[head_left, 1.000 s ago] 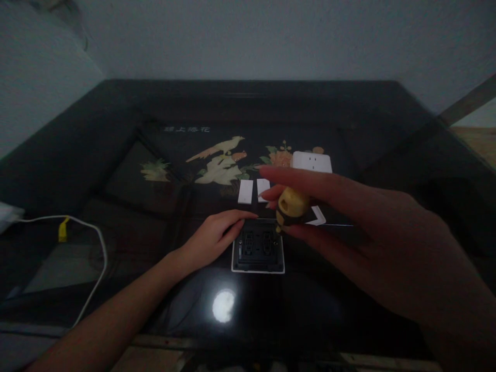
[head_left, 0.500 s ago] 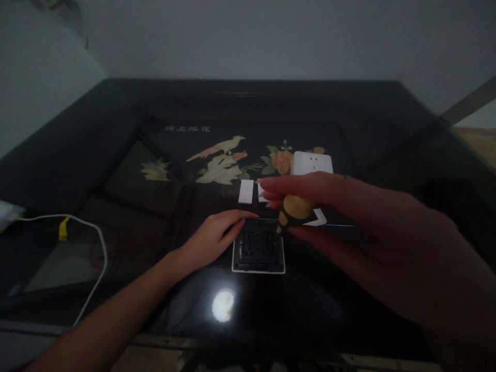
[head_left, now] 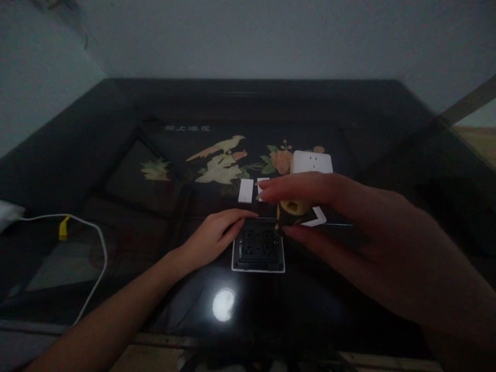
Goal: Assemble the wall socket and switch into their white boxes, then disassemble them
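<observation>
Glossy black tabletop [head_left: 271, 305]: under everything here; my clock centres on the switch.
White cable [head_left: 104, 253]: at 9 o'clock, yellow tag [head_left: 63, 229] on it.
My right hand [head_left: 372, 232]: at 3 o'clock, fingers and thumb closed around the screwdriver.
My left hand [head_left: 219, 230]: at 10 o'clock, at the switch's far-left corner; I cannot tell whether it grips.
Switch [head_left: 258, 245]: flat before me, dark inner side up.
Socket plate [head_left: 312, 161]: at 1 o'clock, partly hidden.
Stubby screwdriver [head_left: 293, 207]: lower end near the switch's 3 o'clock screw; contact unclear.
White rockers [head_left: 246, 191]: two, at 12 o'clock.
</observation>
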Demonstrator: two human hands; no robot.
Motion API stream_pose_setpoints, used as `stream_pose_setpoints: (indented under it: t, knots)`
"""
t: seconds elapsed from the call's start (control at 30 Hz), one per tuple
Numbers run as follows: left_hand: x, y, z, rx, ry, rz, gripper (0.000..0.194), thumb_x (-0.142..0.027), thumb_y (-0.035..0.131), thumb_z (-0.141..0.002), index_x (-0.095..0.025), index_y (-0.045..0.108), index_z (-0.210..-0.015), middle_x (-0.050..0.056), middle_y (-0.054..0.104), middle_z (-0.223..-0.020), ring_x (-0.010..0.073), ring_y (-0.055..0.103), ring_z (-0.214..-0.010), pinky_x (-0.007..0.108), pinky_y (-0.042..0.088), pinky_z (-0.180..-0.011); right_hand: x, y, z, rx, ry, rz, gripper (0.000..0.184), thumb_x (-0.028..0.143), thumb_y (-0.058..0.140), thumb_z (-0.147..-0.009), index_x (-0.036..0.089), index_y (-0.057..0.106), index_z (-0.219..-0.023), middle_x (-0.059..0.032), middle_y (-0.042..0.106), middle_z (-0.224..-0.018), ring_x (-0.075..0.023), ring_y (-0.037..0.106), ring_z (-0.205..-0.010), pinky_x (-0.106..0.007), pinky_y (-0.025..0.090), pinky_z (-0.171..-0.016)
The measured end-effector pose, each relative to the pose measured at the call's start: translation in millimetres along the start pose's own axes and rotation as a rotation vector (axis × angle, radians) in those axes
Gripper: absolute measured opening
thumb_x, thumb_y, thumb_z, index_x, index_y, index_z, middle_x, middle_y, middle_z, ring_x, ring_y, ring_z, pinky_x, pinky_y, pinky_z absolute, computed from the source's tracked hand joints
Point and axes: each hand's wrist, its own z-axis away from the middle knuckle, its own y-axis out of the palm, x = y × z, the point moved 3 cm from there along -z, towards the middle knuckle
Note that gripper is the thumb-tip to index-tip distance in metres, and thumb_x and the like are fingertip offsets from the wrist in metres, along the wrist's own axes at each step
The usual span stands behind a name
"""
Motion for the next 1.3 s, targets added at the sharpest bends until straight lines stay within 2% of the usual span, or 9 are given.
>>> stream_pose_setpoints:
  t: [0.13,0.23,0.4,0.5,0.7,0.9,1.07,1.2,1.3]
  knots:
    - [-0.6,0.0,-0.5,-0.020,0.014,0.006,0.029,-0.014,0.043,-0.098,-0.019,0.064,-0.117,0.005,0.074,-0.109,0.0177,0.070,-0.098,0.032,0.056,-0.089,-4.8,8.9,-0.5,-0.097,-0.007,0.062,0.035,0.030,0.065,-0.090,0.025,0.060,-0.124,-0.0056,0.060,-0.115,-0.0196,0.063,-0.107,-0.030,0.058,-0.086]
    - [-1.0,-0.9,-0.7,-0.015,0.011,-0.002,0.028,-0.015,0.043,-0.098,-0.019,0.064,-0.116,0.005,0.074,-0.108,0.0178,0.071,-0.096,0.032,0.057,-0.088,-6.3,13.1,-1.8,-0.127,0.015,0.084,0.036,0.022,0.062,-0.092,0.027,0.059,-0.127,-0.0034,0.061,-0.104,-0.0164,0.065,-0.091,-0.029,0.059,-0.078]
    - [0.1,-0.5,0.1,0.000,0.003,-0.015,0.027,-0.016,0.043,-0.099,-0.019,0.063,-0.117,0.004,0.073,-0.108,0.0166,0.070,-0.097,0.031,0.056,-0.089,-3.3,6.3,-0.5,0.036,0.028,-0.013,0.049,0.011,0.046,-0.097,0.026,0.041,-0.144,0.0014,0.062,-0.131,-0.0113,0.058,-0.122,-0.020,0.051,-0.098]
    - [1.2,0.7,0.5,0.008,-0.006,-0.014,0.028,-0.016,0.043,-0.099,-0.019,0.063,-0.118,0.004,0.073,-0.107,0.0166,0.070,-0.096,0.030,0.056,-0.087,-3.1,4.7,1.4,0.083,0.028,-0.038,0.052,0.011,0.051,-0.095,0.027,0.038,-0.144,0.0036,0.056,-0.141,-0.0103,0.050,-0.131,-0.019,0.047,-0.104]
    - [0.2,-0.8,0.7,-0.010,0.003,0.000,0.029,-0.018,0.043,-0.098,-0.020,0.064,-0.118,0.005,0.074,-0.109,0.0192,0.070,-0.098,0.032,0.056,-0.089,-1.1,9.4,-0.2,-0.137,0.005,0.081,0.025,0.023,0.062,-0.092,0.026,0.061,-0.117,-0.0034,0.064,-0.106,-0.0173,0.066,-0.098,-0.029,0.059,-0.085]
    - [-0.4,-3.9,1.7,-0.092,-0.001,-0.034,0.025,-0.021,0.046,-0.098,-0.019,0.067,-0.112,0.006,0.074,-0.108,0.0188,0.070,-0.098,0.031,0.055,-0.091,-4.1,3.3,2.9,-0.098,0.145,0.043,0.039,0.022,0.058,-0.093,0.032,0.052,-0.130,0.0031,0.062,-0.126,-0.0153,0.062,-0.113,-0.024,0.055,-0.095]
    - [-1.7,-8.3,1.7,-0.211,0.007,-0.050,0.022,-0.021,0.048,-0.097,-0.018,0.069,-0.099,0.005,0.075,-0.098,0.0178,0.070,-0.092,0.030,0.055,-0.086,-10.1,12.2,0.2,0.048,0.067,-0.077,0.056,0.017,0.059,-0.092,0.035,0.043,-0.142,0.0039,0.057,-0.138,-0.0156,0.057,-0.123,-0.028,0.052,-0.100]
    - [-2.2,-9.8,1.6,-0.217,-0.017,-0.054,0.022,-0.022,0.049,-0.097,-0.017,0.070,-0.096,0.005,0.075,-0.093,0.0171,0.070,-0.086,0.029,0.056,-0.080,-17.6,20.4,-2.6,-0.007,0.134,-0.173,0.075,0.009,0.061,-0.087,0.036,0.030,-0.150,0.0032,0.039,-0.156,-0.0165,0.055,-0.127,-0.026,0.056,-0.092]
    - [-3.6,-9.7,1.9,-0.196,-0.030,-0.043,0.022,-0.021,0.050,-0.097,-0.017,0.071,-0.098,0.005,0.075,-0.094,0.0168,0.070,-0.086,0.029,0.055,-0.081,-26.2,19.0,-4.4,-0.143,0.255,-0.347,0.070,0.011,0.068,-0.081,0.027,0.040,-0.143,-0.0039,0.059,-0.138,-0.0175,0.067,-0.106,-0.027,0.060,-0.078]
